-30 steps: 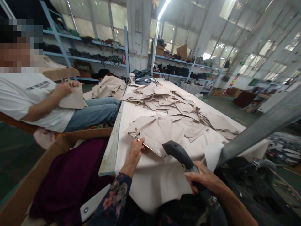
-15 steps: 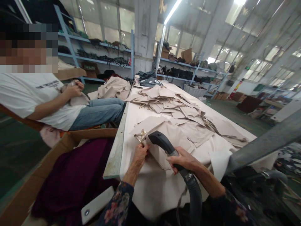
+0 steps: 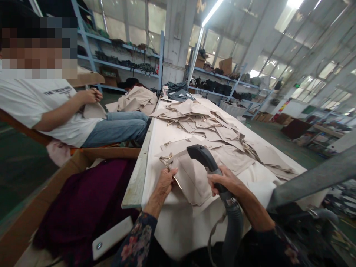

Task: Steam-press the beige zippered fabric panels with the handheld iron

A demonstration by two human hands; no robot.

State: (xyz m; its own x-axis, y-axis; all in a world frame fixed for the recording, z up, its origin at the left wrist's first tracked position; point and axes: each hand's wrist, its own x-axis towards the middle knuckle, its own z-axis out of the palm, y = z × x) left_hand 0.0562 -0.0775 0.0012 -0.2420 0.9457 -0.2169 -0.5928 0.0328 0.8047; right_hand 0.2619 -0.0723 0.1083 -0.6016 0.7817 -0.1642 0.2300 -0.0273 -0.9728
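At the table's near left part, my left hand (image 3: pixel 166 180) is closed on the metal-trimmed edge of a beige fabric piece (image 3: pixel 191 174). The gold-coloured metal shows above and below my fingers. My right hand (image 3: pixel 226 180) wraps round a black vacuum-like nozzle (image 3: pixel 201 155) with a ribbed hose (image 3: pixel 233 222) running down toward me. The nozzle's tip points left, over the beige piece. Behind, a heap of beige pieces (image 3: pixel 194 118) lies along the table.
A seated person (image 3: pixel 63 107) at the left holds a beige piece. Below is a cardboard box (image 3: pixel 25 218) with purple cloth (image 3: pixel 89 207) and a white device (image 3: pixel 111 237). A grey metal bar (image 3: pixel 314 178) slants across the right. Shelves (image 3: pixel 125 66) stand behind.
The nozzle and my right hand have moved slightly right and up, away from my left hand. The metal edge of the held piece now shows more. The view has shifted a little.
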